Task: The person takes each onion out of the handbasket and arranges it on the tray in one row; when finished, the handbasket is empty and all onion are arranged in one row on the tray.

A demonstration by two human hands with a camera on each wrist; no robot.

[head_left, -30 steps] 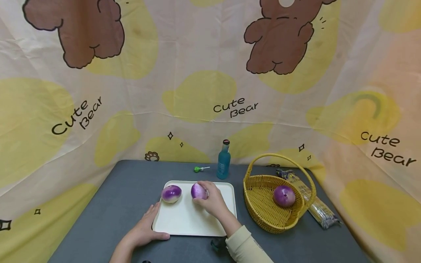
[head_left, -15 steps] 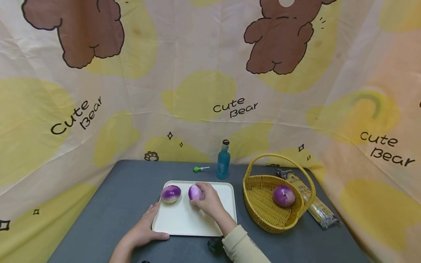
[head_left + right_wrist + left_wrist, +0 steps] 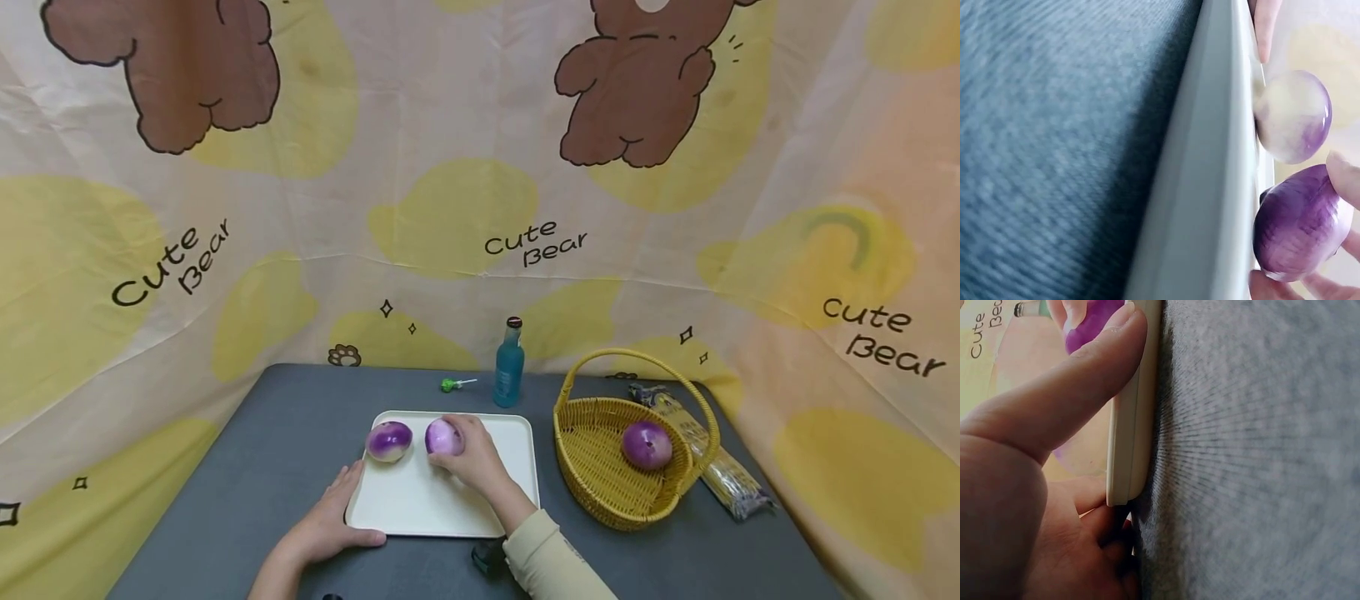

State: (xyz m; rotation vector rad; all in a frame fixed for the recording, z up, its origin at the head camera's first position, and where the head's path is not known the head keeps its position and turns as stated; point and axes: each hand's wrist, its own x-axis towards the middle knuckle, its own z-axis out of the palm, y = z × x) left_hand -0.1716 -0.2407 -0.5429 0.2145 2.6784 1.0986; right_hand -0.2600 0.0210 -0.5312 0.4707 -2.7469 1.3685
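A purple onion is in my right hand, low over or on the white tray; the thumb and fingers grip it from its right side. To its left on the tray sits a glossy, round purple-and-white vegetable, possibly a turnip. My left hand spans the tray's near left corner, fingers extended along the left side. Its thumb lies straight against the near rim in the left wrist view. The right wrist view shows the onion close to the purple-and-white vegetable.
A yellow wicker basket at the right holds a round purple vegetable. Beside it lies a clear packet. Behind the tray are a blue bottle and a green lollipop. A dark object lies by my right sleeve.
My right hand has shifted slightly left with the onion, bringing it nearer the purple-and-white vegetable. My left hand has stayed at the tray's corner.
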